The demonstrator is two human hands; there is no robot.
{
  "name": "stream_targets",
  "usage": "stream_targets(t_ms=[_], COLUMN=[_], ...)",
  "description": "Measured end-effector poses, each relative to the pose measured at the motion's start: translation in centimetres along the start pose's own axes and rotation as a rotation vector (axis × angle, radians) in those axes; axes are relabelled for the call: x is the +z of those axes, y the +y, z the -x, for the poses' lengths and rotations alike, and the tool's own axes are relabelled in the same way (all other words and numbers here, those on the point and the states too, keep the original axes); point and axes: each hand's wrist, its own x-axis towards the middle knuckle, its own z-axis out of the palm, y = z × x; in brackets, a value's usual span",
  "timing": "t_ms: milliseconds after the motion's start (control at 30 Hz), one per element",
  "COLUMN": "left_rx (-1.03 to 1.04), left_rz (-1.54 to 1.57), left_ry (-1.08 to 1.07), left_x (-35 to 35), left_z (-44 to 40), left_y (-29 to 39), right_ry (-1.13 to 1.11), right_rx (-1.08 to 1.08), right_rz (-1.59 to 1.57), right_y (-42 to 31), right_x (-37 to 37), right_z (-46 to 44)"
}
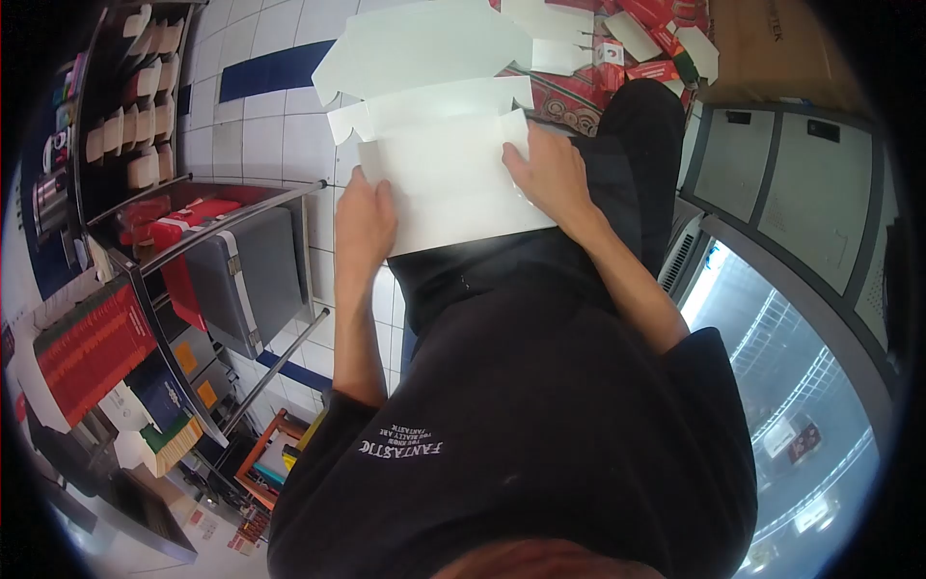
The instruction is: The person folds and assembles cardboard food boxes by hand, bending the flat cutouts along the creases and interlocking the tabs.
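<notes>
A large white cardboard sheet (453,183), cut with flaps and tabs, lies over my lap and reaches away from me. At its left edge, my left hand (366,220) pinches a small side flap that stands folded up. My right hand (550,176) grips the opposite edge, its thumb on the white inner face beside another raised flap. The broad far panel (424,53) with angled corners spreads flat beyond a crease. Fingers under the edges are partly hidden.
Red and white boxes (610,63) lie on a red patterned mat (569,101) at the far right. A metal rack (145,280) with a grey case (256,275) stands on the left. Grey cabinets (810,193) and a brown carton (781,58) are on the right.
</notes>
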Motion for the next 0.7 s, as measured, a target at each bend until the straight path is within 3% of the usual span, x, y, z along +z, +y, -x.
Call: stream_targets(t_ms=[67, 167, 233, 300, 333, 367, 433, 467, 533, 600, 667, 700], left_rx=[0.036, 0.196, 0.208, 0.119, 0.133, 0.136, -0.046, -0.113, -0.081, -0.053, -0.184, -0.187], left_rz=[-0.085, -0.155, -0.165, 0.046, 0.196, 0.199, 0.48, 0.442, 0.46, 0.477, 0.779, 0.78], left_ry=[0.023, 0.212, 0.214, 0.023, -0.016, -0.008, -0.202, -0.286, -0.295, -0.289, -0.119, -0.109], left_x=[1.1, 2.9, 1.7, -0.5, -1.1, -1.5, -2.1, -2.5, -2.3, -2.0, -1.3, -1.4], left_z=[0.2, 0.5, 0.5, -0.1, -0.4, -0.3, 0.8, 1.1, 1.8, 1.7, 0.0, -0.7], left_y=[0.3, 0.8, 1.8, 1.0, -0.7, -1.8, -3.1, -3.4, -3.7, -4.1, -4.9, -5.5], right_ry=[0.016, 0.067, 0.026, -0.041, -0.104, -0.027, -0.01, -0.012, -0.176, -0.199, -0.208, -0.216], right_rx=[0.049, -0.022, 0.006, 0.007, 0.025, 0.078, 0.341, 0.347, 0.191, 0.175, 0.168, 0.162], right_rz=[0.23, 0.338, 0.342, 0.097, -0.168, -0.397, -0.648, -0.646, -0.721, -0.736, -0.81, -0.81], right_y=[-1.5, 0.3, 0.6, 2.3, 3.6, 5.4, 4.1, 4.0, 4.1, 3.5, 0.4, 0.3], right_x=[0.9, 6.1, 5.4, 2.7, 1.3, 1.5, -0.7, -1.1, -1.5, -0.7, -1.0, -0.5], right_z=[-0.7, -1.9, -2.6, -2.9, -3.3, -3.9, -4.6, -4.9, -6.5, -7.5, -7.6, -8.1])
